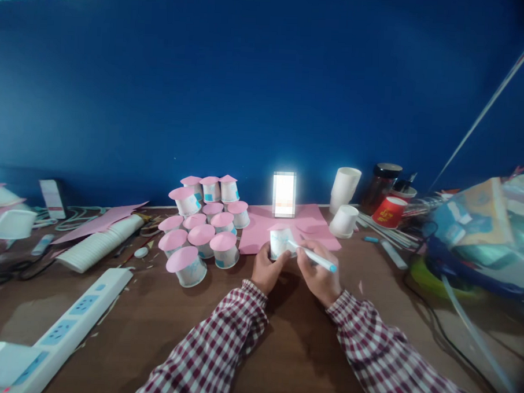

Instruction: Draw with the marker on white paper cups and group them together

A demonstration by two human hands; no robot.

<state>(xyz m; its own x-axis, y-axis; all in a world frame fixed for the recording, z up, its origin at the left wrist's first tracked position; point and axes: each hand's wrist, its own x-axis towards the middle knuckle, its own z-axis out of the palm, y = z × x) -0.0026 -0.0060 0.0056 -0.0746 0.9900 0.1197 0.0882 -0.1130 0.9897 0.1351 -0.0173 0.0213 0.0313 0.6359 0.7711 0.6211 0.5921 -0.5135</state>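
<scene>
My left hand (268,269) grips a white paper cup (280,243) by its side, just above the table's front part. In my right hand (317,271) is a white felt-tip pen (322,261) with a light blue end, its tip at the cup's wall. Faint blue marks show on that wall. Behind the cup lies a pink paper sheet (256,225). To the left stand several upturned paper cups with pink paper tops (186,260), some with blue drawing on their sides.
A power strip (79,310) lies at front left, near a long stack of cups (99,244). At right are stacked white cups (344,185), a red cup (389,212), a pen cap (371,239) and a bin with a bag (441,274). A bright screen (283,191) stands behind.
</scene>
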